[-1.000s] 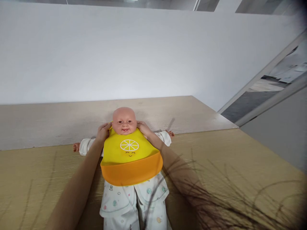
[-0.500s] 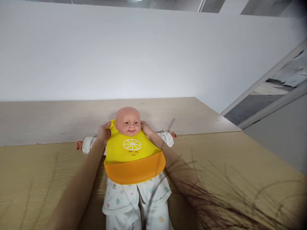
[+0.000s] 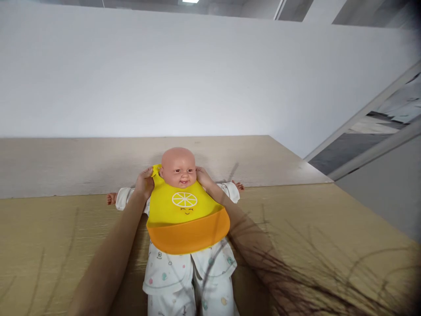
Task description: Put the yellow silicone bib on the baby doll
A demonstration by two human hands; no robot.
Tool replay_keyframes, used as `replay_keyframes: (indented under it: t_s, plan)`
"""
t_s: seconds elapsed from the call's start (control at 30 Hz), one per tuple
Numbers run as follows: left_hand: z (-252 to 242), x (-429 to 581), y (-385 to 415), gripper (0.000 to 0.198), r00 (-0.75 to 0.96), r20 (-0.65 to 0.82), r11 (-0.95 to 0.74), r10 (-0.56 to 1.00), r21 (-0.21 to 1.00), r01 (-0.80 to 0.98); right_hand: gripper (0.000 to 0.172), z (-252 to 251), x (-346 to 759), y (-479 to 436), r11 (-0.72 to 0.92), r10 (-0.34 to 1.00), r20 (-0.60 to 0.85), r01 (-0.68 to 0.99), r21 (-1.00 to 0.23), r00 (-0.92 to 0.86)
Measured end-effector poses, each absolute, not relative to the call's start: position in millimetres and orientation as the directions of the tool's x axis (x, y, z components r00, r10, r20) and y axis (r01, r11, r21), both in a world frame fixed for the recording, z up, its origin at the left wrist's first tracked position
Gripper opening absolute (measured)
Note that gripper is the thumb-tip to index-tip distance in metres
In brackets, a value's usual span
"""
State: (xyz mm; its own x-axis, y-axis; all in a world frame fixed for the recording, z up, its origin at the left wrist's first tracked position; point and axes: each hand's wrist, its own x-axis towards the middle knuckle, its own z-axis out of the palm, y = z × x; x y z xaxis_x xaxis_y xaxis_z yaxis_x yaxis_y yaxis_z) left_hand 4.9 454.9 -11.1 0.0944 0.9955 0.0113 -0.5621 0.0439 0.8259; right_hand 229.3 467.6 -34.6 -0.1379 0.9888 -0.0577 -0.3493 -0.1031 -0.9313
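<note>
Lying flat on its back on the wooden table (image 3: 329,228), baby doll (image 3: 179,166) with a yellow and orange bib (image 3: 186,215) draped over its chest. Left hand (image 3: 144,182) up at the doll's neck, fingers curled and pinching the bib's strap end beside the head. Right hand (image 3: 202,176) mirrored on the other side, tucked against the doll's cheek and neck, fingers closed in behind the head; exact grip on the strap hidden, cannot tell what is pinched there. Between both hands, the bald head, face up. Just below the hands, the bib's lemon-slice print, then the orange catch pocket nearer the wrists. Outside each hand, white sleeves spread sideways. Down between the forearms, spotted white pyjamas (image 3: 171,272). Beyond the fingertips, bare tabletop, then a white wall (image 3: 164,74).
</note>
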Motion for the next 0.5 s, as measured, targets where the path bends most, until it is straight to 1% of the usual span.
replay_keyframes:
  t_s: [0.13, 0.33, 0.43, 0.5]
  plan:
    - [-13, 2, 455, 0.011, 0.069, -0.002, 0.041, 0.998, 0.824, -0.565, 0.017, -37, 231, 468, -0.079, 0.988, -0.024, -0.357, -0.931, -0.155]
    - [-14, 1, 455, 0.017, 0.083, 0.000, 0.049, 0.997, 0.811, -0.583, 0.017, -47, 234, 473, 0.009, 0.980, 0.077, -0.350, -0.937, -0.182]
    - [-11, 4, 453, 0.020, 0.132, 0.000, 0.073, 0.991, 0.831, -0.551, 0.018, -46, 234, 473, -0.021, 0.979, 0.059, -0.382, -0.924, -0.196]
    - [-9, 5, 452, 0.021, 0.152, 0.002, 0.080, 0.988, 0.842, -0.534, 0.018, -41, 233, 471, -0.072, 0.980, 0.012, -0.409, -0.910, -0.199]
